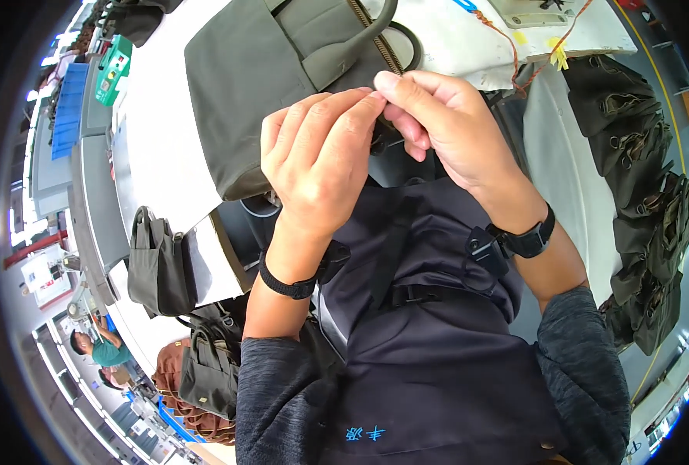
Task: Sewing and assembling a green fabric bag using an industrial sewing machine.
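My left hand (319, 159) and my right hand (443, 124) meet fingertip to fingertip, raised in front of my body. Both are closed in a pinch, thumb against finger. Whatever sits between the fingertips is too small or too hidden to name. Just beyond them a dark olive handbag (243, 85) lies on the white table (154, 116). Its rolled handle (352, 48) and a brass-coloured zipper (377, 35) show at the far side. My left hand covers part of the bag's near edge.
Another olive handbag (158, 263) stands at the left on the table. Below it are more olive bags (209, 372) and brown ones (172, 368). Several dark olive bag pieces (631, 155) hang at the right. An orange cord (507, 46) lies at the far right. Other people (100, 347) work at far left.
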A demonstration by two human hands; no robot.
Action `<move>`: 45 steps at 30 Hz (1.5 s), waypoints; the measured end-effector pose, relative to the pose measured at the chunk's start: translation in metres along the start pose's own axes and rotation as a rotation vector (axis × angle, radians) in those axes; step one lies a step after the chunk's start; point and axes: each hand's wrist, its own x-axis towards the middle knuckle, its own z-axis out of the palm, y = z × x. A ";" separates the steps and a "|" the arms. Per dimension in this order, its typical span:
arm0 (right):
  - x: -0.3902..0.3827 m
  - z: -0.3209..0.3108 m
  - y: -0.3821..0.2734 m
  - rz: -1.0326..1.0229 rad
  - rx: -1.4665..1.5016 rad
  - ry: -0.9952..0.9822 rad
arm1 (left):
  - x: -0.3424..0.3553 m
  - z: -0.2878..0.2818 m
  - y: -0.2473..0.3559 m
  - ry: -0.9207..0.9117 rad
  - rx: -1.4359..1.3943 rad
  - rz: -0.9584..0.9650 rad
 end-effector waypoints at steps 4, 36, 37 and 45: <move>-0.004 0.007 0.004 0.034 0.105 0.076 | -0.001 -0.001 0.002 0.001 -0.030 -0.034; 0.006 -0.001 0.019 -0.147 0.098 0.064 | 0.015 -0.011 0.014 -0.172 -0.165 -0.049; 0.008 -0.001 0.024 -0.125 0.100 0.091 | 0.018 -0.016 0.016 -0.264 -0.236 -0.111; 0.006 0.011 0.017 -0.079 0.098 0.158 | 0.128 0.002 -0.030 -0.626 0.105 0.399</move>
